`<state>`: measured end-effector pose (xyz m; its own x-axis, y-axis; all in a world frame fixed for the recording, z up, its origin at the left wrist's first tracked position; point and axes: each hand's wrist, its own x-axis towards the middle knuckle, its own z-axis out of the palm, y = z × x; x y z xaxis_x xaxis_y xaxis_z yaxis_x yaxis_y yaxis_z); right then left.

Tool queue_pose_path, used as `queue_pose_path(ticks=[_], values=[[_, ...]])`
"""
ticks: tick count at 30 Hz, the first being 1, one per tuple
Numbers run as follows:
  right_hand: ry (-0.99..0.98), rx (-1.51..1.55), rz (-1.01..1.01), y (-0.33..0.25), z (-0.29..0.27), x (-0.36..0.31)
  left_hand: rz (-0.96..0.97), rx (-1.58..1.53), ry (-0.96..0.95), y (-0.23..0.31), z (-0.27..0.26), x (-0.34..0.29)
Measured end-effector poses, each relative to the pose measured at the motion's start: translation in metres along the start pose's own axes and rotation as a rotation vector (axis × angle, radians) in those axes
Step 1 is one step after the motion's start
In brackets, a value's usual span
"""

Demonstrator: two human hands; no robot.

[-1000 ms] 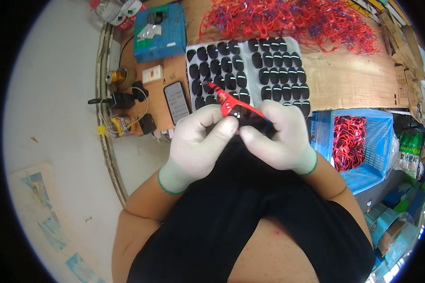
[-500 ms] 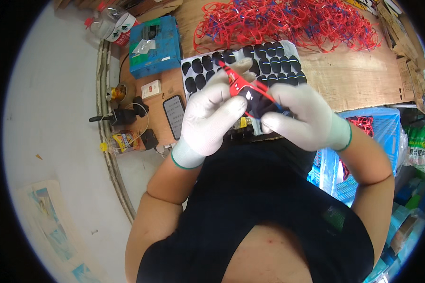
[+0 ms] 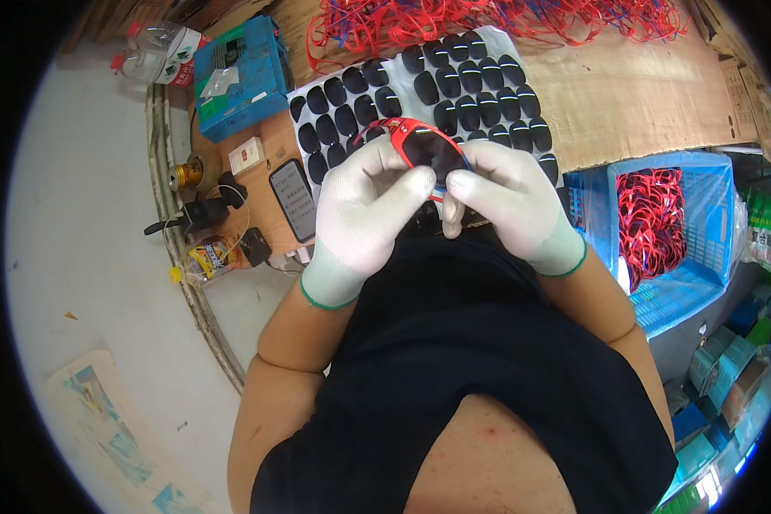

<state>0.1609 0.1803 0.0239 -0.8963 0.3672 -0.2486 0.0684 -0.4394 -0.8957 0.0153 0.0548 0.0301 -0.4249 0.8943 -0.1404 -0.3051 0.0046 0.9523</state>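
Note:
Both of my hands wear white knit gloves with green cuffs and meet in front of my chest. Between them is a pair of red sunglasses [image 3: 433,152] with a dark lens facing up. My left hand [image 3: 360,214] grips the left end of the frame, thumb pressed near the lens edge. My right hand [image 3: 518,201] pinches the other side, its thumb by the lower lens edge; fingers cover that end of the frame. Just beyond lies a white sheet [image 3: 406,98] with rows of loose dark lenses [image 3: 467,113].
Red and blue glasses frames [image 3: 488,19] lie heaped at the table's far side. At right, a blue crate [image 3: 702,236] holds red frames [image 3: 651,214]. On the left are a phone [image 3: 292,200], a small white box [image 3: 247,156], a blue box [image 3: 240,107] and clear bottles [image 3: 158,56].
My hands have drawn closer together and slightly lower in the view. The sunglasses have turned so the lens faces up more. The view has shifted, showing more of the crate.

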Motion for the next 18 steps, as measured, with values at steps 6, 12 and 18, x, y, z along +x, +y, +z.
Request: queue_pose_path(ticks=[6, 12, 18], values=[[0.099, -0.102, -0.075, 0.000, 0.006, -0.005, -0.152, 0.109, 0.065, 0.000, 0.006, 0.001], [0.230, -0.416, -0.212, 0.002, 0.008, -0.009, -0.117, 0.424, -0.002, 0.007, 0.009, -0.001], [0.309, -0.685, -0.482, -0.008, 0.018, -0.021, -0.044, 0.343, -0.046, 0.015, 0.017, -0.011]])
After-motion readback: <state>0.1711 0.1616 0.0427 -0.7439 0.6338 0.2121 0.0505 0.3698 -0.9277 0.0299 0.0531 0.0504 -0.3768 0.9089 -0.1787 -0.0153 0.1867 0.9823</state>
